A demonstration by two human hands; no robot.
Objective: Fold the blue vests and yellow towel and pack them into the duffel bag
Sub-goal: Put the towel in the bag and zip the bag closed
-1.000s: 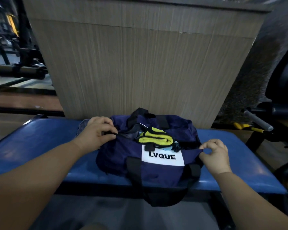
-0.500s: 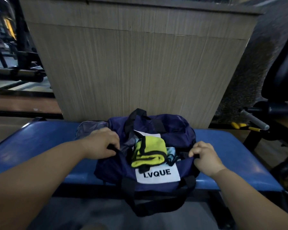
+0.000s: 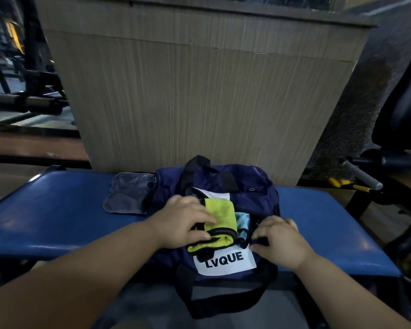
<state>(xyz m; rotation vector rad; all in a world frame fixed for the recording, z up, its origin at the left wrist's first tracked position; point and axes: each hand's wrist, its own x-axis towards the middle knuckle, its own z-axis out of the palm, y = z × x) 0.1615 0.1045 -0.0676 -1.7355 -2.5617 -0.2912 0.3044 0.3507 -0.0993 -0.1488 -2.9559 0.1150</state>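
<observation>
A navy duffel bag (image 3: 252, 193) with a white LVQUE label lies on the blue bench (image 3: 57, 217). The folded yellow towel (image 3: 220, 216) with black trim sticks out of the bag's open top. A strip of light blue vest (image 3: 243, 220) shows beside it, the rest hidden inside. My left hand (image 3: 184, 223) rests on the towel's left side, thumb under its near edge. My right hand (image 3: 279, 239) pinches the bag's dark opening edge just right of the towel.
A grey flap pouch (image 3: 128, 195) lies left of the bag on the bench. A wood-panelled counter (image 3: 199, 91) stands right behind. Gym equipment with a metal bar (image 3: 361, 174) is at the right, dark racks (image 3: 22, 100) at the left.
Both hands have moved inward from the bag's ends to its opening. My left hand now lies on the yellow towel; my right hand holds the opening edge closer to the towel.
</observation>
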